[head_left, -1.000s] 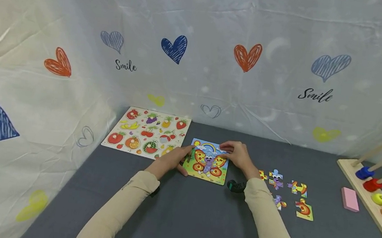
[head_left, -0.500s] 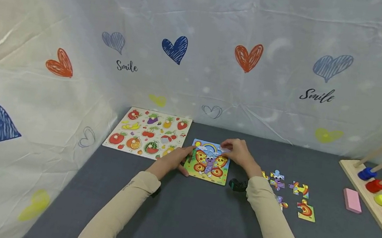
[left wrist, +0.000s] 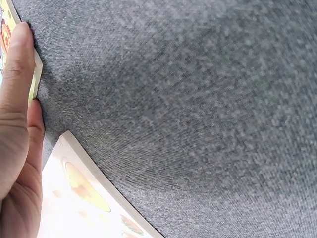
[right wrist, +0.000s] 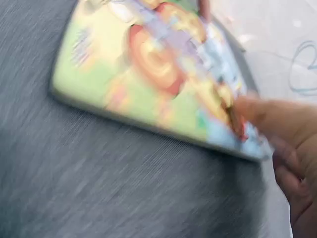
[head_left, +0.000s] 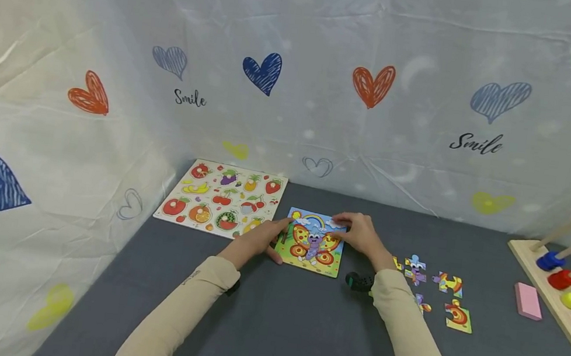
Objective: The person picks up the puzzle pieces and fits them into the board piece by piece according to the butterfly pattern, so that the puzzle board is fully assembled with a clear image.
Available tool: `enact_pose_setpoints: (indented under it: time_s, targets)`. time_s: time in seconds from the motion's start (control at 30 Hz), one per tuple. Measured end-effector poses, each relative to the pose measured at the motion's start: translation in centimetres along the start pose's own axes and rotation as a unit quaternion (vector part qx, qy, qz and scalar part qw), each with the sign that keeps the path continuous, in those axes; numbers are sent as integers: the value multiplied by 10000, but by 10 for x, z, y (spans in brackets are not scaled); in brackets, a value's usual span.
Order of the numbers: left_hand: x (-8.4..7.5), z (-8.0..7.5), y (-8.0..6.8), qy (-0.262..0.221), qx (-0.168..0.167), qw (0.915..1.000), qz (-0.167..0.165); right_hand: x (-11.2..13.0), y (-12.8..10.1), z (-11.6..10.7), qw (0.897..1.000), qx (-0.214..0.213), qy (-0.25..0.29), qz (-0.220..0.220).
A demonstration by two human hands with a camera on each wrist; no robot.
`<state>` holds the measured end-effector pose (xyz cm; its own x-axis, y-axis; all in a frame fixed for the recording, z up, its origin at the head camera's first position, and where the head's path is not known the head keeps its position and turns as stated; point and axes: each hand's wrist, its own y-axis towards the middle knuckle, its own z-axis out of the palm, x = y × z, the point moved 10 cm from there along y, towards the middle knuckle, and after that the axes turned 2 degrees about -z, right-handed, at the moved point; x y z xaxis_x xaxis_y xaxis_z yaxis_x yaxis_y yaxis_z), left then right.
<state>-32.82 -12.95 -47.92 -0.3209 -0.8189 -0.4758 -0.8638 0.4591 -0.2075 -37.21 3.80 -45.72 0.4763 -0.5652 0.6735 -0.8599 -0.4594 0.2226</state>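
Note:
A butterfly puzzle board [head_left: 324,268] lies on the dark cloth between my hands. My left hand [head_left: 260,237] rests along its left edge, fingers at the upper left and thumb [left wrist: 19,57] lower down. My right hand [head_left: 360,235] reaches over the upper right, its fingertips at the butterfly's wing. In the blurred right wrist view, a digit [right wrist: 252,111] touches down beside a dark reddish-brown patch on the picture, the other fingers curled in. I cannot tell whether a piece is pinched there. Loose puzzle pieces lie to the right, including a purple one with eyes [head_left: 416,270] and a rainbow one [head_left: 449,283].
A fruit puzzle board [head_left: 219,200] lies at the back left, close to my left hand. Right of the loose pieces are a pink block [head_left: 528,301] and a wooden peg rack [head_left: 523,247] with coloured rings. A heart-printed sheet [head_left: 298,115] hangs behind.
My right fingers lift slightly, then come back down lower, closer to the right wing of the butterfly. My left hand stays at the board's left edge.

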Motion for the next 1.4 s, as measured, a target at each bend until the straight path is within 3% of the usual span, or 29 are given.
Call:
enact_pose_setpoints:
  time_s: [0.23,0.63,0.83,0.97,1.27,1.4]
  targets:
    - [1,1,0,40,33,10000,10,-4,-3,1,9999,48,50,-90]
    - [-1,-1,0,20,-19,9999,124,12,6,-1,9971,300,-624,-323]
    - [-1,-2,-1,-43,-69,9998,187,11,6,-2,9997,-177,-110,-119]
    - [-1,-2,0,-40,-51,9998,179,9,3,1,9995,-268,113,-118]
    - [3,-2,1,-143,-17,9999,-38,10,2,2,9989,-125,-408,-168]
    - [1,-2,0,-103,-49,9999,24,11,3,5,9984,-4,-523,-190]
